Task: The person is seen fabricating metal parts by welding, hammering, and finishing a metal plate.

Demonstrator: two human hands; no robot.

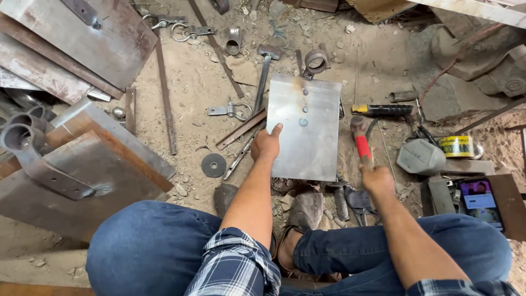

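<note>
The person is sitting cross-legged on the sandy ground, seen from above, with blue jeans filling the bottom of the frame. The left hand [267, 145] is resting on the left edge of a flat rectangular grey steel plate [307, 129], which is lying in the centre of the frame; the thumb is pointing up onto the plate and the other fingers are curling under its edge, so the hand is gripping the plate. Three small round marks are sitting in a line near the top of the plate.

The right hand [378, 180] is closing its fingers around the handle of a hammer with a red grip and a dark metal head [359, 137], just beside the right edge of the plate. The head is looking blurred.

At the right of the frame a roll of yellow tape [456, 146] is lying near a phone with a lit screen [480, 201]. A dark round metal disc [213, 165] is lying on the sand left of the plate. Large rusty steel sheets [82, 38] are filling the upper left.
</note>
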